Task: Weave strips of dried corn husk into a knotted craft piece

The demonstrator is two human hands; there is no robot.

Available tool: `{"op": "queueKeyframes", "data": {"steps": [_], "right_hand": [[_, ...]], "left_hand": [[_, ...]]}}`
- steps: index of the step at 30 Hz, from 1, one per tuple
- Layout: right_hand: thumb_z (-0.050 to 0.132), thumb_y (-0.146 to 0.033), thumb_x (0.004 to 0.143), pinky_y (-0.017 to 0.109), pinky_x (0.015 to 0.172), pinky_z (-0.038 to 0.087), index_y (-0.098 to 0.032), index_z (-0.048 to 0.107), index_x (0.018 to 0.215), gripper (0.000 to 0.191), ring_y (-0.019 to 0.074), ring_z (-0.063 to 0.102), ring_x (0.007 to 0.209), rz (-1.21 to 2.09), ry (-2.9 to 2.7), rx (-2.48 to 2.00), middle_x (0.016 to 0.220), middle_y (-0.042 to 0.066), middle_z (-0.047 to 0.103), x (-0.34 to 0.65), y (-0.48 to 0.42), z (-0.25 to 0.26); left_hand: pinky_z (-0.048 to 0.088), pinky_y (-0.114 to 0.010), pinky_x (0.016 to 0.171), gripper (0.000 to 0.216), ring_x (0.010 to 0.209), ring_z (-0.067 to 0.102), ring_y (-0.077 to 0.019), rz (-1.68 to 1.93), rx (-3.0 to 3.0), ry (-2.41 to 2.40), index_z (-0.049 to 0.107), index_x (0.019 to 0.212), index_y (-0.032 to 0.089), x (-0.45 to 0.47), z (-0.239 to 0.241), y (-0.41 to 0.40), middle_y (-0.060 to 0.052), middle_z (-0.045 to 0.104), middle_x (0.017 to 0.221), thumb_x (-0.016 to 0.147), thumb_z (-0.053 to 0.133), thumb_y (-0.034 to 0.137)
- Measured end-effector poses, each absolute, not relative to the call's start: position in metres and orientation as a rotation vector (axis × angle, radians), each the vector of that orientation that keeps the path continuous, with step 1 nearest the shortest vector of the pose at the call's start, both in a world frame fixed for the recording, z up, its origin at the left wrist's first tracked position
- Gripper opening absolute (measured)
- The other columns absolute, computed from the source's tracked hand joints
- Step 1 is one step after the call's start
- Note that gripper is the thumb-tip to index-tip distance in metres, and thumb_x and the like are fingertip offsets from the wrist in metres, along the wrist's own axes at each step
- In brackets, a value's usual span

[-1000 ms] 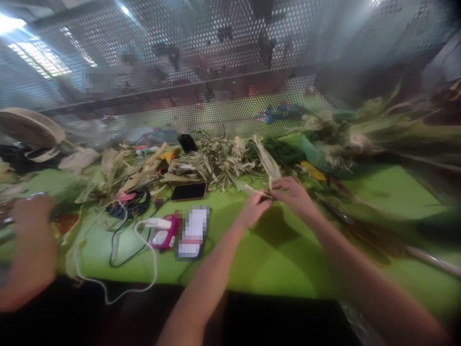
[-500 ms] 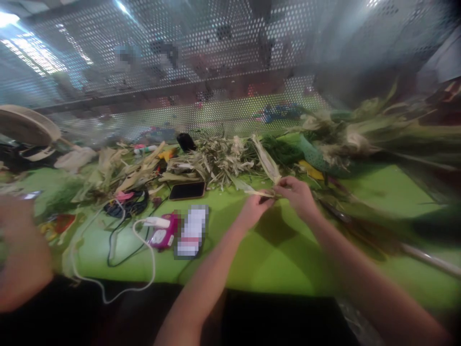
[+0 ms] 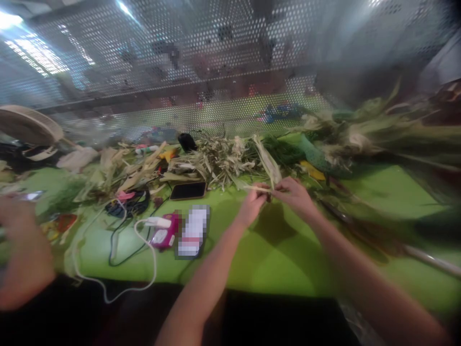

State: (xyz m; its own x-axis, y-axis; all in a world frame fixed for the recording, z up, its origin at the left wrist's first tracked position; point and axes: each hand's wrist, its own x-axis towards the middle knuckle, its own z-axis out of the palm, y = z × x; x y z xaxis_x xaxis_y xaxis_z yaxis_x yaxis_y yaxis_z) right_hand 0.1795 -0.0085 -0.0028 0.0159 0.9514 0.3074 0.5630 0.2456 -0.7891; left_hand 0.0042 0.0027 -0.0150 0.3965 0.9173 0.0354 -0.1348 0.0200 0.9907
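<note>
Both my hands meet over the green table (image 3: 252, 269), fingers closed on a pale dry corn husk. My left hand (image 3: 253, 205) pinches it near its lower end, where a thin strip points left. Against it, my right hand (image 3: 296, 196) grips the base of the corn husk (image 3: 267, 161), whose wide part stands up and leans away from me. The fingertips nearly touch, and what lies between them is partly hidden. Just beyond my hands is a heap of dry husk scraps (image 3: 225, 158), beside dark green fibres (image 3: 284, 150).
A dark phone (image 3: 188, 191), a lit phone (image 3: 193, 233) and a magenta power bank (image 3: 166, 233) with a white cable (image 3: 154, 269) lie left of my arms. Another person's arm (image 3: 27, 250) is at far left. A green basket (image 3: 317, 151) of husks stands right, before a perforated metal panel (image 3: 216, 86).
My hands have shifted slightly on the corn husk, and the strip on the left now lies flatter and higher. The other person's arm at far left has moved a little.
</note>
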Motion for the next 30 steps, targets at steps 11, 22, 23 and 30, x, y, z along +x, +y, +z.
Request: {"op": "queueKeyframes", "data": {"steps": [11, 22, 23, 30], "right_hand": [[0.072, -0.060, 0.067, 0.027, 0.060, 0.038, -0.019, 0.060, 0.068, 0.043, 0.0127, 0.048, 0.059, 1.165, -1.224, -1.313, 0.062, -0.001, 0.056, 0.171, -0.012, -0.001], [0.062, -0.031, 0.083, 0.036, 0.082, 0.044, -0.023, 0.074, 0.084, 0.014, 0.0227, 0.060, 0.086, 0.564, -1.743, -1.298, 0.083, 0.005, 0.071, 0.178, -0.009, 0.000], [0.062, -0.030, 0.083, 0.036, 0.082, 0.045, -0.023, 0.074, 0.084, 0.014, 0.0231, 0.060, 0.087, 0.549, -1.767, -1.294, 0.083, 0.005, 0.071, 0.178, -0.010, -0.001], [0.062, -0.019, 0.080, 0.035, 0.077, 0.049, -0.022, 0.068, 0.097, 0.018, 0.0236, 0.063, 0.088, 0.459, -1.781, -1.367, 0.089, 0.006, 0.070, 0.170, -0.018, -0.003]], "left_hand": [[0.042, -0.030, 0.079, 0.007, 0.080, 0.055, -0.0163, 0.817, 1.707, 0.962, 0.060, 0.083, 0.016, 0.001, -0.017, 0.004, -0.003, 0.063, 0.083, 0.086, 0.057, 0.023], [0.044, -0.030, 0.076, 0.022, 0.073, 0.053, -0.0156, 0.919, 1.359, 0.850, 0.057, 0.084, 0.017, -0.001, -0.015, 0.007, -0.001, 0.056, 0.073, 0.087, 0.060, 0.039], [0.044, -0.030, 0.074, 0.026, 0.071, 0.052, -0.0154, 0.909, 1.402, 0.868, 0.057, 0.082, 0.017, -0.002, -0.015, 0.007, -0.001, 0.055, 0.071, 0.088, 0.058, 0.042], [0.039, -0.027, 0.065, 0.033, 0.064, 0.051, -0.0148, 0.796, 1.580, 0.957, 0.058, 0.070, 0.016, -0.004, -0.013, 0.007, 0.000, 0.057, 0.063, 0.087, 0.057, 0.045]]}}
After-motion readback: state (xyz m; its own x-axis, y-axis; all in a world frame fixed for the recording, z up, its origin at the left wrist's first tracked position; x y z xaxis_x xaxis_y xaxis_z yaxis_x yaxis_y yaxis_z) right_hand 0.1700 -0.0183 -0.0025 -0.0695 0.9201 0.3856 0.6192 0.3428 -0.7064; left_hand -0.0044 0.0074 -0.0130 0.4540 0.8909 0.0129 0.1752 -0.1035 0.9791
